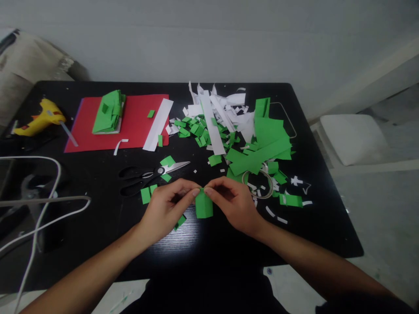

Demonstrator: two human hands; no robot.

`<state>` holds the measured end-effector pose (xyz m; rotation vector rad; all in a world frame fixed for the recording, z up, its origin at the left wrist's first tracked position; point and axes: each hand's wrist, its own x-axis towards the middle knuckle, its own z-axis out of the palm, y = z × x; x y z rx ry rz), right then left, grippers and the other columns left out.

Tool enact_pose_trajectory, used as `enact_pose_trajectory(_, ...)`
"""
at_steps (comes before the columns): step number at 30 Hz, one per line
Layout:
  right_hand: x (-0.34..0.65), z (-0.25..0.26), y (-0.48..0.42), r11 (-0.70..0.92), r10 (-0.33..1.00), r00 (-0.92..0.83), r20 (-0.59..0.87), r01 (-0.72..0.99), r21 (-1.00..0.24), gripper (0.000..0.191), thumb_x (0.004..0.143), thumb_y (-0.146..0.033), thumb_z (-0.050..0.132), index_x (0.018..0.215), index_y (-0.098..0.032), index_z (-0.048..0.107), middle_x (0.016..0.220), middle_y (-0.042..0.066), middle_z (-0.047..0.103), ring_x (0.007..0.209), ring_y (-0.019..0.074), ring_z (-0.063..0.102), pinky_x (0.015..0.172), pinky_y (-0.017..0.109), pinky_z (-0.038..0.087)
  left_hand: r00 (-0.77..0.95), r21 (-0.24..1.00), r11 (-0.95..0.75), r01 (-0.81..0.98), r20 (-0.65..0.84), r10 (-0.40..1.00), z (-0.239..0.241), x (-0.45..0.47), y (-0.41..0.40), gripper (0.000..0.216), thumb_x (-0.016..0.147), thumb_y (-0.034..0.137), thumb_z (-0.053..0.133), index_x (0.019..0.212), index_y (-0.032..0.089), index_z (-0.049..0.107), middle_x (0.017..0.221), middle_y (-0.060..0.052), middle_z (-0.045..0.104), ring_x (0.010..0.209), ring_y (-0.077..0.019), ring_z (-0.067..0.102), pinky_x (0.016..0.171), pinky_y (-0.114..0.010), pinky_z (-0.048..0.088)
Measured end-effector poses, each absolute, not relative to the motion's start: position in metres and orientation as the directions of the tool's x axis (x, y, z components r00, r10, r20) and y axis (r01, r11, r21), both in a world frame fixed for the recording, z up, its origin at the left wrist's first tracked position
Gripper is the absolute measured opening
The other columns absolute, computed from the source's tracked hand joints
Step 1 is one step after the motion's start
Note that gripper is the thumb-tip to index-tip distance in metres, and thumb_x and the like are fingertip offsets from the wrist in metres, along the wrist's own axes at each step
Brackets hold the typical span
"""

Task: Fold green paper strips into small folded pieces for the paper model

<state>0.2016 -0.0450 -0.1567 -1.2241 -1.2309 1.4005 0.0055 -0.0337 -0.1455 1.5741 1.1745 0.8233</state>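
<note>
A small green piece of paper [204, 206] hangs upright between my two hands, over the front middle of the black table. My left hand [170, 205] pinches its upper left corner between thumb and fingers. At the upper right corner, my right hand [231, 200] grips it in the same way. A faint crease seems to run down the paper. Just beyond my left hand lie black-handled scissors [157, 173] with blades parted, over small green paper pieces. Another green scrap [180, 222] lies partly under my left hand. A tape roll [271, 185] lies right of my right hand.
A yellow glue gun [44, 118] lies at the far left, near a red sheet [132, 120] bearing a folded green paper stack [109, 112]. White strips [212, 124] and green scraps [199, 131] heap at the back. Larger green sheets [268, 131] lie right. White cables [49, 203] cross the left side.
</note>
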Motion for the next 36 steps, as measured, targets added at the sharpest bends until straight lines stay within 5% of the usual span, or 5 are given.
enact_pose_trajectory(20,0.2020,-0.1587,-0.0428,-0.186,0.972,-0.150,-0.183,-0.009,-0.982,0.020,0.081,-0.039,0.084,0.086,-0.022,0.075,0.080,0.001,0.076,0.073,0.0167,0.071,0.070,0.029,0.060,0.341,0.906,-0.170,0.387,0.031,0.940,-0.1459,0.0066,-0.0342,0.018,0.102,0.026,0.058,0.097,0.018,0.073,0.073,0.000,0.070,0.064,-0.0111,0.065,0.060,-0.019,0.052)
enact_pose_trajectory(27,0.2021,-0.1603,-0.0418,-0.290,0.918,-0.298,-0.261,-0.057,-0.955,0.024,0.080,-0.039,0.086,0.089,-0.020,0.073,0.085,0.001,0.077,0.079,0.0168,0.073,0.078,0.031,0.061,0.231,0.904,-0.122,0.410,0.026,0.973,-0.1453,0.0036,-0.0339,0.016,0.100,0.027,0.061,0.092,0.018,0.071,0.075,0.001,0.071,0.065,-0.0107,0.064,0.060,-0.020,0.050)
enact_pose_trajectory(36,0.2033,-0.1639,-0.0397,-0.257,0.956,-0.169,-0.239,-0.096,-0.962,0.027,0.075,-0.038,0.089,0.087,-0.020,0.073,0.082,0.001,0.076,0.075,0.0169,0.074,0.074,0.031,0.062,0.229,0.930,-0.079,0.359,-0.005,0.973,-0.1451,0.0059,-0.0286,0.013,0.096,0.030,0.066,0.097,0.018,0.072,0.084,-0.001,0.074,0.072,-0.0127,0.068,0.066,-0.021,0.053)
